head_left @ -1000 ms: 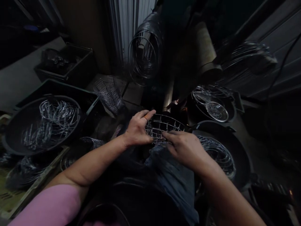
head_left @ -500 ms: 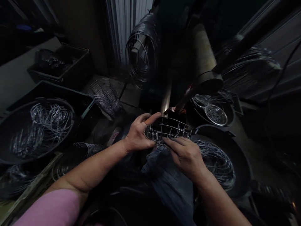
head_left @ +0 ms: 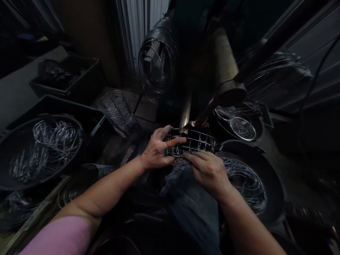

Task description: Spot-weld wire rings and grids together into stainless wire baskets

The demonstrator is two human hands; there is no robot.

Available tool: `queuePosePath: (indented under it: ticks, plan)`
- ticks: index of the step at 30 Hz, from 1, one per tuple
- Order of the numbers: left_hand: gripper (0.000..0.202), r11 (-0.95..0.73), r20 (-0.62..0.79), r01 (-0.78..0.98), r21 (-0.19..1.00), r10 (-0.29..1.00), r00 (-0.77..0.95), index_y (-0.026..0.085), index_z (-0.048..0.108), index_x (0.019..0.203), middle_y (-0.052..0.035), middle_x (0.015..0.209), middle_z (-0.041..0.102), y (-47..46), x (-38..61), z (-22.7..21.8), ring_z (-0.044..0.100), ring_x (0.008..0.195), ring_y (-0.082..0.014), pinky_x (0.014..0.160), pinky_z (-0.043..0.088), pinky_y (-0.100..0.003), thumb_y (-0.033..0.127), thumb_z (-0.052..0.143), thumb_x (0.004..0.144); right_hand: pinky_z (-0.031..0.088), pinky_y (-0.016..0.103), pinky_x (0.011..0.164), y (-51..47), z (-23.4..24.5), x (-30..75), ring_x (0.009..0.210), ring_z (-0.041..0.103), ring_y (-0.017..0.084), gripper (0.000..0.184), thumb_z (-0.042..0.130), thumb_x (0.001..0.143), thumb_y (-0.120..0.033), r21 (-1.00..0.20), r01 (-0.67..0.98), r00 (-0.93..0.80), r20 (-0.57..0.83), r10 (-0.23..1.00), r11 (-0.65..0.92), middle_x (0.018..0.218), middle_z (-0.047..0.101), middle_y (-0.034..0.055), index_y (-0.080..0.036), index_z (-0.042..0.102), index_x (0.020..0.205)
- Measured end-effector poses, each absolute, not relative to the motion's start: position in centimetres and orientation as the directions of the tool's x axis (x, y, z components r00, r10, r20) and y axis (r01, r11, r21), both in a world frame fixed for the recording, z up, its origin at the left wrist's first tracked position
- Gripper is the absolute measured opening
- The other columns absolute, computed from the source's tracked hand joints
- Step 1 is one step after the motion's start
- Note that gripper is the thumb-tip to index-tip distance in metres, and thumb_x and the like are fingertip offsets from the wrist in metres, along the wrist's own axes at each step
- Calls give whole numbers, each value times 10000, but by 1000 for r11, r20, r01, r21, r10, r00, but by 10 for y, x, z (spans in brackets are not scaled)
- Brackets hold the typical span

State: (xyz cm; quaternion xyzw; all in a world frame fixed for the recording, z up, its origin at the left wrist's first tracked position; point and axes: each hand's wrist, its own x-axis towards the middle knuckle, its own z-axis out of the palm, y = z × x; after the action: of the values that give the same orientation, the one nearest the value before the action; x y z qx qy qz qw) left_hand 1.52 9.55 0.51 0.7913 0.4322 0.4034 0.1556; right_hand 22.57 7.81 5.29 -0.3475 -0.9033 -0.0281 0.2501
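Note:
A small round wire basket [head_left: 193, 141] of bright metal mesh sits in front of me, above my knee. My left hand [head_left: 156, 150] grips its left rim, with a finger reaching across the top wires. My right hand [head_left: 208, 170] pinches the near rim of the same basket with curled fingers. Just behind the basket a thin copper-tipped rod [head_left: 198, 120] slants down from a dark machine arm, its tip close to the far rim.
A dark tub of loose wire rings [head_left: 45, 145] lies at the left. Another dark tub with wire coils [head_left: 247, 184] sits right of my hands. A stack of wire baskets [head_left: 117, 109] lies behind, with a wire spool [head_left: 156, 60] above and a crate [head_left: 66, 76] far left.
Both hands have lifted the basket slightly towards the copper-tipped rod and turned it. My left finger now lies across its top instead of along the rim.

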Motion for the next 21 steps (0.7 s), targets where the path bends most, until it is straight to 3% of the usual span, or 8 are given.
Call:
queuePosePath:
  ticks: [8, 13, 21]
  plan:
    - [558, -520, 473, 472, 712, 852, 225, 275, 652, 1229, -104, 1375, 403, 119, 24, 12, 433, 1277, -301, 1089, 364, -444, 357, 747, 685, 525, 293, 673, 107, 71, 230, 721, 671, 183, 279, 487, 865, -97, -98, 647, -662, 420, 621, 756, 840, 730, 61, -169, 738, 961]
    - [632, -456, 407, 468, 757, 889, 208, 330, 630, 1244, -67, 1398, 404, 130, 29, 16, 439, 1269, -292, 1076, 376, -444, 268, 769, 630, 505, 292, 634, 119, 76, 231, 686, 668, 190, 277, 480, 857, -90, -91, 652, -654, 435, 619, 753, 814, 727, 57, -153, 739, 933]
    - [660, -435, 376, 400, 807, 900, 220, 332, 634, 1235, -61, 1379, 429, 134, 28, 16, 447, 1266, -300, 1061, 392, -457, 274, 795, 598, 493, 281, 612, 122, 79, 231, 695, 671, 192, 263, 503, 844, -100, -116, 662, -651, 401, 644, 741, 825, 726, 65, -163, 744, 926]
